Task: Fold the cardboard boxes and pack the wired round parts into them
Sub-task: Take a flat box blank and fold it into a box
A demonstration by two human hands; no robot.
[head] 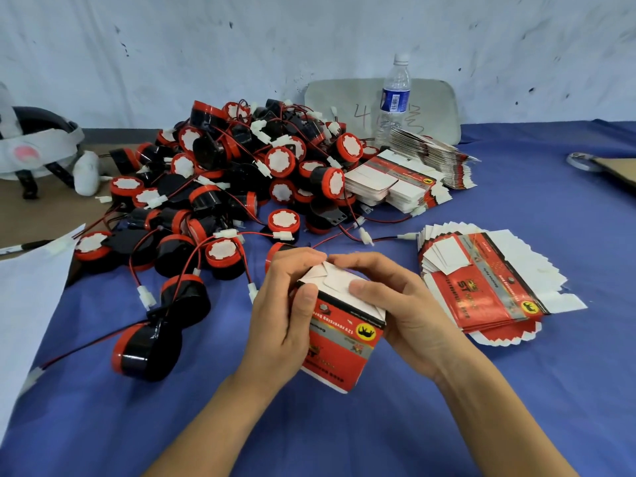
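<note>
A red and white cardboard box (pixel 339 342) is held upright above the blue cloth between both hands. My left hand (pixel 285 311) grips its left side, thumb on the front face. My right hand (pixel 395 304) holds the right side, its thumb and fingers pressing the white top flaps down. A big heap of black and red wired round parts (pixel 241 173) lies beyond the hands. One round part (pixel 146 349) lies apart at the left. A fanned pile of flat box blanks (pixel 481 287) lies right of the hands.
More flat box blanks (pixel 406 180) are stacked behind the heap, beside a plastic water bottle (pixel 394 98). A grey and white headset (pixel 38 146) sits at the far left. White paper (pixel 27 297) covers the left edge. A tape roll (pixel 581 160) lies far right.
</note>
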